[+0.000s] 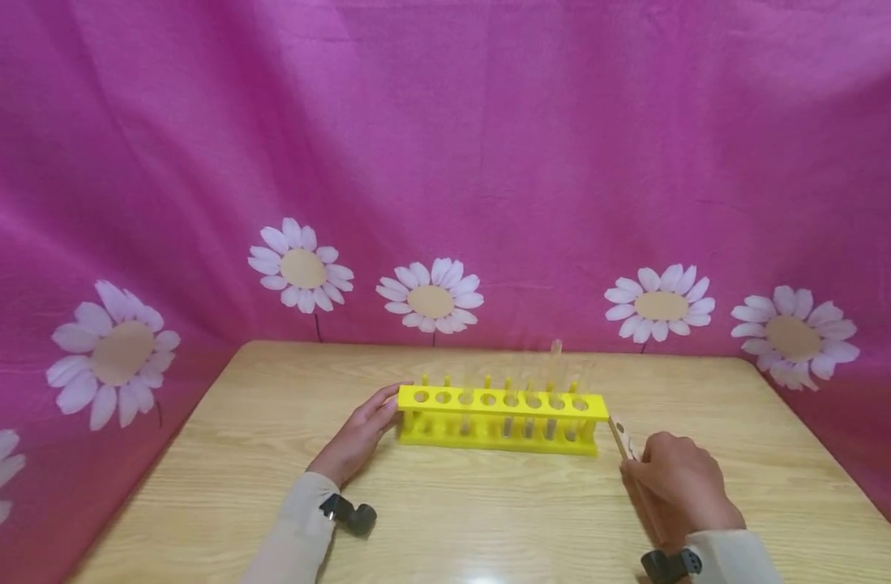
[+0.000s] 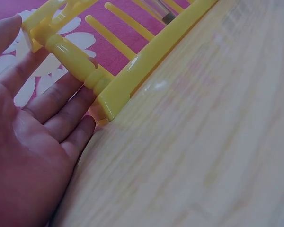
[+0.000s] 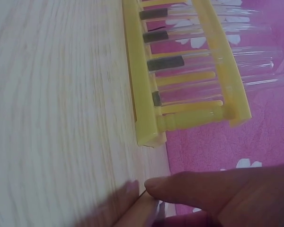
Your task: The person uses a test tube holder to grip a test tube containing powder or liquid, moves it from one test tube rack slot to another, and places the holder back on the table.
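A yellow test tube rack (image 1: 499,444) stands on the table, holding several clear test tubes (image 1: 556,369). Dark grey material lies in the bottoms of tubes (image 3: 165,63) in the right wrist view. My left hand (image 1: 362,431) is at the rack's left end; its fingers (image 2: 57,97) lie nearly straight against the end post (image 2: 73,59), and the thumb is near the top plate. To the right of the rack, my right hand (image 1: 682,478) grips a wooden test tube holder (image 1: 623,439), whose far tip is close to the rack's right end. Fingers hide part of the holder.
The light wooden table (image 1: 445,519) reaches back to a pink cloth (image 1: 445,146) printed with white daisies, which hangs behind it and at both sides. Several tubes rise above the rack's top plate (image 1: 489,399), mostly in its right half.
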Motion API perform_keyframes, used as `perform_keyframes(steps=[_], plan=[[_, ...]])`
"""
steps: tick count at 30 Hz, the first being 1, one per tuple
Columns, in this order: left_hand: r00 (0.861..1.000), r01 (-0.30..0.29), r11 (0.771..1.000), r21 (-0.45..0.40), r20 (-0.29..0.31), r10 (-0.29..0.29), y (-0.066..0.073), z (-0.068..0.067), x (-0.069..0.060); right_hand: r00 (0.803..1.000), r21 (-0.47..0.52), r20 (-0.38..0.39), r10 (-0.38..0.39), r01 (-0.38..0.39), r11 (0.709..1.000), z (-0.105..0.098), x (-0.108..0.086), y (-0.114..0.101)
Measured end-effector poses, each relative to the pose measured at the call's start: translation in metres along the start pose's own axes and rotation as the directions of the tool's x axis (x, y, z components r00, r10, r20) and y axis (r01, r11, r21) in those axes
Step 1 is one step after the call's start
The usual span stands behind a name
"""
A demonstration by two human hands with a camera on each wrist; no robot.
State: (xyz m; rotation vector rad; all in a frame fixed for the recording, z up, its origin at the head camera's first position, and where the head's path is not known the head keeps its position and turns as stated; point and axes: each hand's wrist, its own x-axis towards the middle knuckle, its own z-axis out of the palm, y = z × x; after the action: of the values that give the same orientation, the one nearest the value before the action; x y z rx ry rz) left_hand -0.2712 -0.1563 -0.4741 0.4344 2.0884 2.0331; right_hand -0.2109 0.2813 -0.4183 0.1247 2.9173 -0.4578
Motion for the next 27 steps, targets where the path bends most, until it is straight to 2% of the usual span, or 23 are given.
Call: perform_keyframes(steps=[12,21,27], plan=[[0.999,-0.037,0.998,-0.052,0.02,0.038,-0.0011,0.0025,-0.0004,0.999,-0.045,-0.046,-0.022,0.02,0.999,-0.0006,-0.0028,-0.0014],[1.0,0.017,1.0,-0.008,-0.01,-0.017,-0.002,0.0008,-0.0035,0.999,-0.049,-0.048,-0.014,0.012,0.999,0.0018,-0.004,-0.0029],[1.0,0.011,1.0,-0.017,-0.001,-0.011,0.0011,-0.0011,-0.001,0.998,-0.043,-0.058,-0.011,0.009,0.999,-0.0004,-0.0013,-0.0025]])
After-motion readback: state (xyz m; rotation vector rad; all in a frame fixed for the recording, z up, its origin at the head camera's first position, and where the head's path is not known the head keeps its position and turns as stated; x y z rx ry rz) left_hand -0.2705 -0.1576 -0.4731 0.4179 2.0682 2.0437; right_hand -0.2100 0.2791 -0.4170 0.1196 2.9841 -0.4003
